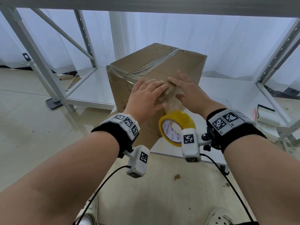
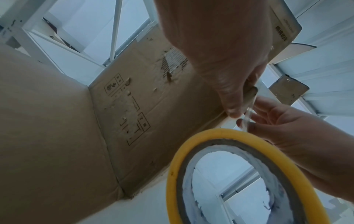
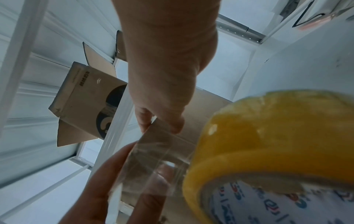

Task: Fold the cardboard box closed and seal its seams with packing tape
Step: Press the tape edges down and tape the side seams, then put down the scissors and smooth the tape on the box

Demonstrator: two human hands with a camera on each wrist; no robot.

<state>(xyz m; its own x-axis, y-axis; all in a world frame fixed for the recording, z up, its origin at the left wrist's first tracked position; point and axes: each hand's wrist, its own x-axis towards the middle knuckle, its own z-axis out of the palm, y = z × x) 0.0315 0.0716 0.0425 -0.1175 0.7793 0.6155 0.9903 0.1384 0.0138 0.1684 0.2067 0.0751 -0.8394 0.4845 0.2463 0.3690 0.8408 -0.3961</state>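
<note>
At frame centre: a cardboard box point(image 1: 155, 75) is standing tilted on a white shelf point(image 1: 90, 88), its upper face already carrying clear tape along the seam.
Left hand point(image 1: 146, 98): lying against the near side of the box with fingers stretched fairly straight; in the left wrist view its thumb and fingertip seem to be nipping the tape strip, though the grip is not plain.
Right hand point(image 1: 191, 91): resting flat on the box just right of the left hand, fingers extended and spread; in the right wrist view its fingertips are pressing the strip's upper end.
Tape roll point(image 1: 177, 127): yellow, hanging below the two hands at lower centre, held by neither hand.
Tape strip point(image 3: 162, 159): clear, running from the roll up to the fingers of both hands.
Far right edge: flat white items point(image 1: 266, 116) are lying on the shelf.
</note>
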